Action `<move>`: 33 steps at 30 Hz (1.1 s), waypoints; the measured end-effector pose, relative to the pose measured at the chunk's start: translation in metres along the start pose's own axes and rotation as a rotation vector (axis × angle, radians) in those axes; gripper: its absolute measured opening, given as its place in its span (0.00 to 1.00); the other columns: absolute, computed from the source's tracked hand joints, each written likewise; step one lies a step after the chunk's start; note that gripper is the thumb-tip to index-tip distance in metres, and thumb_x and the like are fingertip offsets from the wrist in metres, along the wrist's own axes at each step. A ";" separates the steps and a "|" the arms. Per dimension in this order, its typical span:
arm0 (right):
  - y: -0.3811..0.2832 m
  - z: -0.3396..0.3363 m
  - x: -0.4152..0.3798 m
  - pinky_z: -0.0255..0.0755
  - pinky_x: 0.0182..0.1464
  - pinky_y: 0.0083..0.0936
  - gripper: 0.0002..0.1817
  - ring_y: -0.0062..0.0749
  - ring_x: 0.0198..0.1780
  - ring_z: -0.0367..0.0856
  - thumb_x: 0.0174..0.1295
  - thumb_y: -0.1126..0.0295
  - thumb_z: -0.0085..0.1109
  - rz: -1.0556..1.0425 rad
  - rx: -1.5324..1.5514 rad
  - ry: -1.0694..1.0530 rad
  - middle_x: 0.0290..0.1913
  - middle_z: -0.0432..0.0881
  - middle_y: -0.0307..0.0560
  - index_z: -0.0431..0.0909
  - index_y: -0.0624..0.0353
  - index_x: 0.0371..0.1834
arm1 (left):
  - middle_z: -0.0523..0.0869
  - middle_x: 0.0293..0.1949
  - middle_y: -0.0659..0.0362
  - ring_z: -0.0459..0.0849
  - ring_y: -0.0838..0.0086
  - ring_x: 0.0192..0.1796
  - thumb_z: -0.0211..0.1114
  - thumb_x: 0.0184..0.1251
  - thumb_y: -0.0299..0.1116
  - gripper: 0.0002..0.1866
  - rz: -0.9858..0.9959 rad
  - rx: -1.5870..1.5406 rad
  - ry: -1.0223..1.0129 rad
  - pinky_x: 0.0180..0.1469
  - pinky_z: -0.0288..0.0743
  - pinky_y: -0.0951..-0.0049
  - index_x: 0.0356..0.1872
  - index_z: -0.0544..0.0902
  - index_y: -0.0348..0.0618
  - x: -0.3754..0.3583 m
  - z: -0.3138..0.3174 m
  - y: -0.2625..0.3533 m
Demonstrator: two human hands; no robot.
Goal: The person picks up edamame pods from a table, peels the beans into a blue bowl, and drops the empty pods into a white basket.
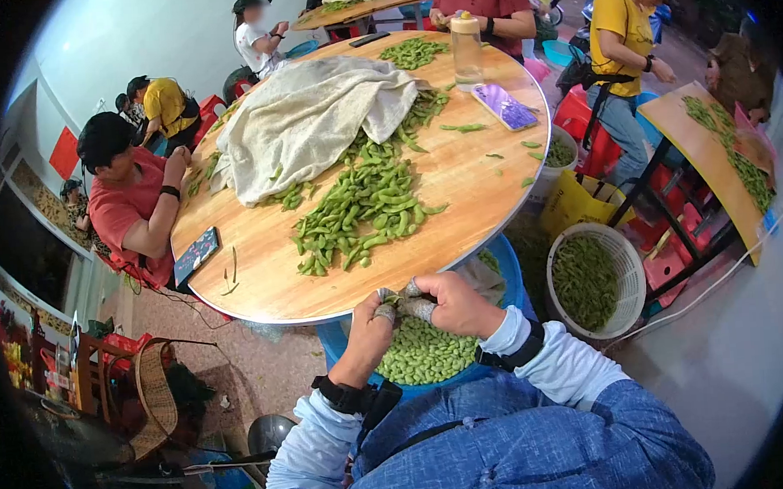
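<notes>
Left hand [370, 339] pinched a green pod [393, 299] at lower centre, the pod heap [361, 209] beyond on the bench [472, 183], I judged for easy reach. Beneath sat a blue basin [510, 278] of beans [428, 347], seemingly to catch anything loose; right hand [455, 304] fingers were narrowly closed there too.

Both hands [412, 306] together, fingertips [393, 299] pinched, wrists strapped.

1. Bright indoor light, seemingly from above, covers the counter [481, 173] and cloth [301, 121].
2. Soft shadows lie among the pods [363, 206].
3. Lower left and upper right look dimmer.
4. Fisheye distortion bends the edges into black corners.
5. Nearby detail is fairly sharp; distant detail softens.
</notes>
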State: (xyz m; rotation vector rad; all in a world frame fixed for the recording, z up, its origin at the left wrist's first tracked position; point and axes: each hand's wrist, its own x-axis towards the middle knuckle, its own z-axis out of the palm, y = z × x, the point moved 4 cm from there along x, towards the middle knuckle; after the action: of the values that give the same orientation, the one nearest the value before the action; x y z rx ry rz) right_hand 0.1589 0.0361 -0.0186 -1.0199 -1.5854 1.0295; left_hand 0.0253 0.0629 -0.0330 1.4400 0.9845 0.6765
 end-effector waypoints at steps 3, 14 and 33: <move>0.006 0.000 -0.003 0.67 0.33 0.26 0.07 0.26 0.28 0.72 0.46 0.77 0.50 -0.014 -0.011 0.070 0.26 0.77 0.54 0.74 0.67 0.30 | 0.73 0.24 0.65 0.68 0.85 0.23 0.41 0.56 0.22 0.12 0.051 -0.004 -0.014 0.24 0.60 0.84 0.37 0.74 0.41 0.002 0.001 -0.015; 0.028 -0.166 -0.064 0.66 0.30 0.19 0.06 0.21 0.26 0.72 0.52 0.77 0.50 0.321 -0.196 0.610 0.25 0.77 0.37 0.77 0.66 0.30 | 0.79 0.23 0.43 0.79 0.51 0.29 0.59 0.54 0.32 0.12 0.342 0.855 0.402 0.31 0.70 0.60 0.36 0.75 0.35 0.029 -0.035 0.036; 0.114 -0.261 -0.158 0.68 0.46 0.36 0.26 0.51 0.46 0.74 0.48 0.70 0.56 0.702 -0.704 0.807 0.45 0.74 0.64 0.66 0.70 0.51 | 0.78 0.21 0.50 0.78 0.55 0.26 0.62 0.39 0.25 0.13 0.612 1.158 0.445 0.26 0.69 0.60 0.32 0.76 0.42 0.042 -0.038 0.014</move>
State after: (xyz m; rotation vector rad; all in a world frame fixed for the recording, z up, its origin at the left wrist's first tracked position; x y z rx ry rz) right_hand 0.4597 -0.0401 -0.1186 -2.2327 -0.8870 0.3199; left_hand 0.0149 0.1191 -0.0208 2.7580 1.3841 0.9457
